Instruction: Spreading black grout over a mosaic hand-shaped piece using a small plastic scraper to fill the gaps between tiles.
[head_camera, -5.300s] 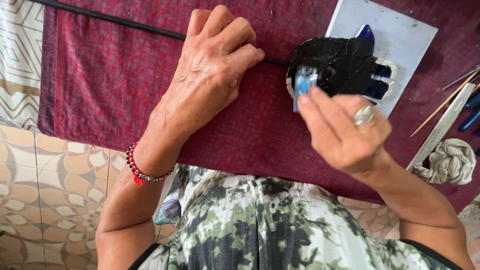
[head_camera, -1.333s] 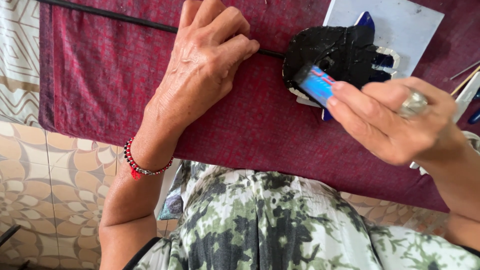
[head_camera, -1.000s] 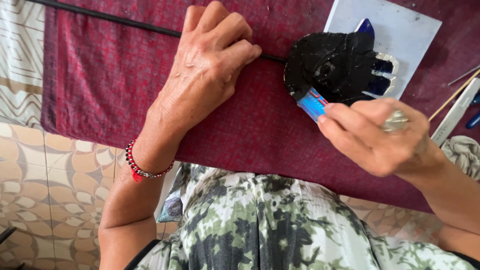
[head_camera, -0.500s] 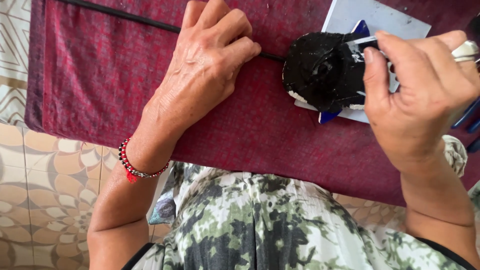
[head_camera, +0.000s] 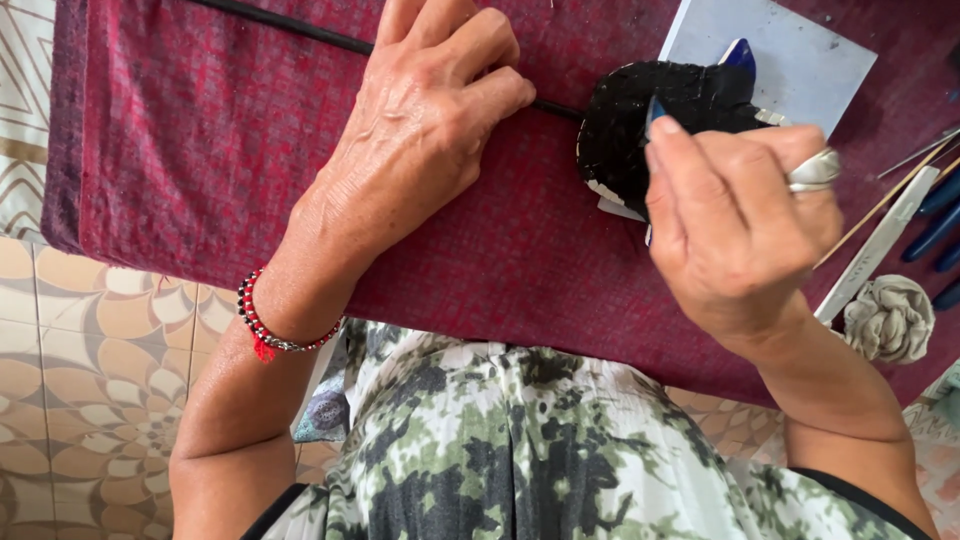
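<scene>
Two bare hands work over a dark red cloth (head_camera: 200, 150) spread across a table, seen from above the person's patterned green, black and white top (head_camera: 520, 450). Nearest, the left forearm carries a red and black bead bracelet (head_camera: 268, 330) at the wrist. Beyond it the left hand (head_camera: 420, 130) lies palm down on the cloth, fingers curled loosely, their tips pressing a thin black rod (head_camera: 300, 30) that runs across the cloth toward a black sequinned piece (head_camera: 625, 120). The right hand (head_camera: 735, 215), wearing a silver ring (head_camera: 815, 170), is closed in a pinch around a small blue tool (head_camera: 654, 106), most of it hidden by the fingers; its tip touches the black piece. That piece rests partly on a pale grey sheet (head_camera: 790, 60), with a blue shape (head_camera: 740, 52) showing at its far edge. At the right edge lie a knotted grey cloth bundle (head_camera: 888, 315), thin wooden sticks (head_camera: 880, 205) and dark blue items (head_camera: 935, 225).
</scene>
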